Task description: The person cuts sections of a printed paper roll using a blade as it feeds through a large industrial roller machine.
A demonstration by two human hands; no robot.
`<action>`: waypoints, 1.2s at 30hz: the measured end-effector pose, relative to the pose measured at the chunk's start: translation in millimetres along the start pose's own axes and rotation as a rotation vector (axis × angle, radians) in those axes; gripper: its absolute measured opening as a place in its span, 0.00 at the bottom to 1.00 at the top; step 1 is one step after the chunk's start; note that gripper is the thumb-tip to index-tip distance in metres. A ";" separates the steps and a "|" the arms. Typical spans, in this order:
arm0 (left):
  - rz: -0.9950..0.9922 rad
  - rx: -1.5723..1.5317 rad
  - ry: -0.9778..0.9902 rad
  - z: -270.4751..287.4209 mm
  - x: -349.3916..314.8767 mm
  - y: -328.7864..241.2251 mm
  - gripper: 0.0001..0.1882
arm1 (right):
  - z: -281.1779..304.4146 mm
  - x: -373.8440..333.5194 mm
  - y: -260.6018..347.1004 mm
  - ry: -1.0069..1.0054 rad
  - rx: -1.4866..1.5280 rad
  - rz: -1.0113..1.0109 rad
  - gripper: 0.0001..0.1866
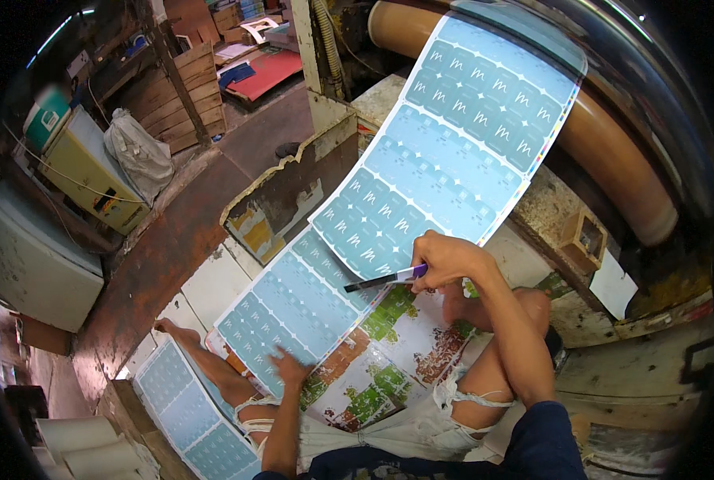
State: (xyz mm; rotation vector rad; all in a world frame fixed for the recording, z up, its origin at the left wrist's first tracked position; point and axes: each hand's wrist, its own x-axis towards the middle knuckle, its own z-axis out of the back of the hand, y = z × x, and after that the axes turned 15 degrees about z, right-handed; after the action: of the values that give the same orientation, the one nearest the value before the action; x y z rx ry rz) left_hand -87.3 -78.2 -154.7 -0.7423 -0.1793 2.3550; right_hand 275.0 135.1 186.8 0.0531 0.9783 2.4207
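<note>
A long printed sheet [453, 140], blue and teal in repeating panels, slopes down from a large machine roller toward me. Its lower end overlaps another sheet [301, 280] of the same print lying flat in front of me. My right hand [449, 260] is closed around the purple handle of a knife [373, 282], whose long dark blade points left across the overlap near the hanging sheet's lower edge. On the near end of the flat sheet is my left hand [289, 370], a little blurred, fingers apart and holding nothing.
More printed sheets [189, 408] lie at the lower left, beside my leg. A worn, patchily printed board [397, 360] sits between my legs. Brown rollers [621, 172] of the machine stand at the upper right, near a small wooden box [583, 238]. A metal plate [293, 196] rises left of the hanging sheet.
</note>
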 end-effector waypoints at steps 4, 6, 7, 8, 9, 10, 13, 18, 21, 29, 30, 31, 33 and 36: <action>0.179 -1.273 1.046 56.3 -50.8 -155.6 0.45 | 6.7 8.0 18.1 0.113 0.071 -0.072 0.09; 0.145 -1.546 1.460 102.6 -90.4 -214.3 0.42 | -2.5 7.6 15.4 0.115 0.072 -0.064 0.09; 0.130 -1.557 1.453 108.0 -90.0 -226.2 0.42 | -5.0 12.6 22.0 0.125 0.070 -0.031 0.09; 0.016 -1.561 1.407 111.8 -89.1 -235.9 0.36 | -4.6 17.3 28.5 0.148 0.046 -0.008 0.08; -0.089 -1.554 1.363 111.7 -87.4 -238.8 0.30 | -8.7 18.0 33.2 0.146 0.043 -0.006 0.08; 0.062 -1.433 1.260 111.3 -87.1 -236.1 0.18 | -13.2 18.5 38.3 0.118 0.062 -0.010 0.09; -0.008 -1.376 1.270 102.3 -79.8 -203.6 0.16 | -6.3 19.4 59.4 0.175 0.110 -0.047 0.14; -0.026 -1.360 1.058 106.0 -103.5 -152.7 0.21 | 18.0 -8.2 34.2 -0.006 0.033 -0.038 0.18; -0.077 -1.401 1.061 114.9 -118.4 -138.1 0.18 | 43.4 -40.6 5.5 -0.502 0.052 0.031 0.17; -0.070 -1.370 1.009 124.4 -119.2 -112.5 0.22 | 94.4 -102.4 -47.0 -1.462 0.032 -0.449 0.19; -0.059 -1.357 0.984 132.3 -124.3 -119.2 0.18 | 98.0 -106.7 -52.9 -1.639 0.080 -0.370 0.19; -0.060 -1.355 0.993 135.2 -126.6 -122.0 0.18 | 100.9 -112.2 -58.4 -1.812 0.129 -0.285 0.20; -0.020 -1.378 0.976 139.3 -127.8 -121.9 0.19 | 106.1 -127.7 -67.5 -1.832 0.200 -0.309 0.19; -0.046 -1.350 0.928 140.5 -126.0 -116.5 0.21 | 114.6 -138.0 -79.3 -1.841 0.365 -0.304 0.15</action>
State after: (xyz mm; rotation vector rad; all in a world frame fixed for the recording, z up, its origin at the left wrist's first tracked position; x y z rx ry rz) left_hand -22.4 -57.9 56.4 -2.2496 -1.3558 1.3262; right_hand 455.7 189.0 240.5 1.6807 0.3453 0.9787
